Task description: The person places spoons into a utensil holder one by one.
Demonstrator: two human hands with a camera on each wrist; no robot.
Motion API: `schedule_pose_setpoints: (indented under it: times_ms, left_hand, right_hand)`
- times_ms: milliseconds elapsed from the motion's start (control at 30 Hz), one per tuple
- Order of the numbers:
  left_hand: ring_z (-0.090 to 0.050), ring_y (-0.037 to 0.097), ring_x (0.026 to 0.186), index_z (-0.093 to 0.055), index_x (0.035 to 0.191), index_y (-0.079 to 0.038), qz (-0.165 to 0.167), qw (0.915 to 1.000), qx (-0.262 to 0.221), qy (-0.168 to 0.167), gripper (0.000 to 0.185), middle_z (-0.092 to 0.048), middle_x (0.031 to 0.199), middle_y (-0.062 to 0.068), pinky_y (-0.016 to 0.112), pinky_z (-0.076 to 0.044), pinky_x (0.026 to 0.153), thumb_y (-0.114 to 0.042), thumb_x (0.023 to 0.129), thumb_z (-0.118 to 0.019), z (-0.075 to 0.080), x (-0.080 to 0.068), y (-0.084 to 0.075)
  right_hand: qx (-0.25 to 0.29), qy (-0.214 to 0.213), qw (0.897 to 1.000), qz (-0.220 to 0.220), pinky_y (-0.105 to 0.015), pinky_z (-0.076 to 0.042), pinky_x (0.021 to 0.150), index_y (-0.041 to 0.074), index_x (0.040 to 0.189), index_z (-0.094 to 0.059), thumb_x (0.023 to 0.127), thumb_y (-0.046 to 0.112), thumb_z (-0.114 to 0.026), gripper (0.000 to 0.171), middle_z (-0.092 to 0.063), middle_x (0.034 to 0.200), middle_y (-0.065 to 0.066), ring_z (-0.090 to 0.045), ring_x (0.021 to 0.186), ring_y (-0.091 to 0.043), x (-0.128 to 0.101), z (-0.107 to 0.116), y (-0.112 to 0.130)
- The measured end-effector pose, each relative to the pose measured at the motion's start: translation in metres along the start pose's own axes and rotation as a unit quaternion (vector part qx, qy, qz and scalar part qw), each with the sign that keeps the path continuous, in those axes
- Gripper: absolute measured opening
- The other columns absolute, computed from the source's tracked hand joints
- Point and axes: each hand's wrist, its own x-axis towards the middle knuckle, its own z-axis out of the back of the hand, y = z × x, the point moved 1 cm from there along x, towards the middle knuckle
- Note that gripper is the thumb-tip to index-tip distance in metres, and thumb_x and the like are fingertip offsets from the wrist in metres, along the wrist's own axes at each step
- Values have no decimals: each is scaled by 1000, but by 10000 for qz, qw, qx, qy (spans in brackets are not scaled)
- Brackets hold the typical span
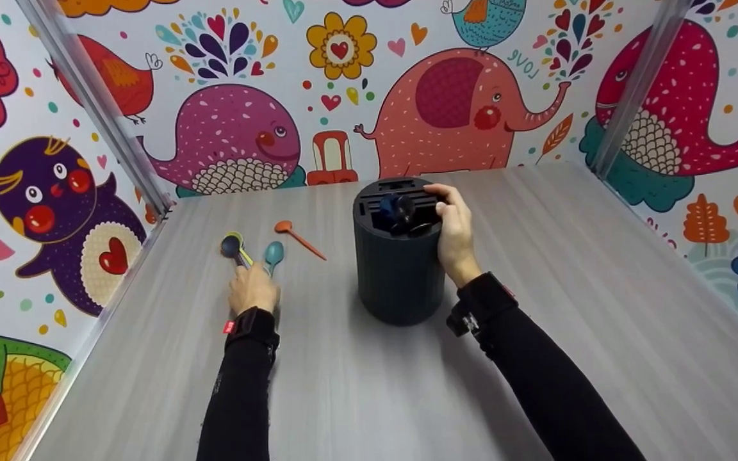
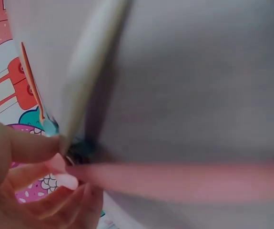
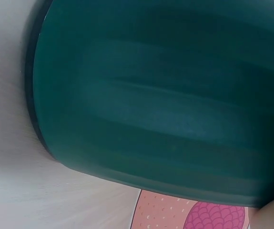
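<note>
My left hand (image 1: 252,289) is low over the table at the left, its fingers on a cluster of small spoons. A dark blue spoon (image 1: 230,244) and a yellow-green spoon (image 1: 246,255) poke out beyond the fingers. In the left wrist view a pink spoon (image 2: 184,180) and a pale, blurred handle (image 2: 90,67) run out from between thumb and fingers. Just right of these is a teal spoon (image 1: 273,252). My right hand (image 1: 457,234) grips the rim and side of a dark green cylindrical utensil holder (image 1: 400,275), which stands upright.
An orange spoon (image 1: 303,241) lies between the cluster and the holder. Dark dividers and a dark blue object (image 1: 397,208) show inside the holder's top. Printed cartoon walls (image 1: 337,115) enclose the grey table (image 1: 356,397) at the back and sides.
</note>
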Motion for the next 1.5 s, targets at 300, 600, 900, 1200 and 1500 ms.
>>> schedule_pose_setpoints:
  times_ms: [300,600,900,1200,1500]
  left_hand:
    - [-44,52,126,-53,137,3,-163,9982,-524,-224,46,-44,140,33,65,-40,100,-9,93,-56,11,-3,-6]
    - [-51,36,102,-57,103,-4,-672,9745,-1933,-917,20,-53,100,15,46,-39,91,-7,83,-57,32,-7,-54]
    - [-51,24,81,-51,81,-11,-866,9196,-3684,-1053,6,-50,81,6,33,-37,71,-11,86,-54,58,-30,-111]
    - [-33,8,55,-38,61,-17,-2115,8628,-4408,-1285,45,-33,57,-5,25,-25,53,-14,97,-65,98,-54,-163]
    - [-31,9,47,-41,61,-17,-3060,7056,-6363,-602,43,-35,53,-5,22,-22,45,-1,98,-57,153,-86,-203]
  right_hand:
    - [-93,-39,9999,67,-30,-40,95,-7,122,-62,90,6,-36,44,-62,121,-19,-56,105,-20,1,-1,-1]
    - [-61,-47,9999,91,-29,-39,96,-9,122,-61,89,6,-36,44,-61,123,-22,-55,107,-20,0,1,1]
    - [-66,-49,9999,127,-30,-39,97,-9,121,-61,89,6,-36,43,-61,122,-22,-55,107,-21,1,1,-1]
    - [-143,-60,9999,70,-30,-39,98,-9,122,-62,89,8,-37,44,-62,123,-22,-55,109,-21,-1,1,-3]
    - [-187,-4,9997,140,-30,-39,98,-8,122,-61,89,7,-37,44,-61,123,-21,-55,109,-21,2,2,0]
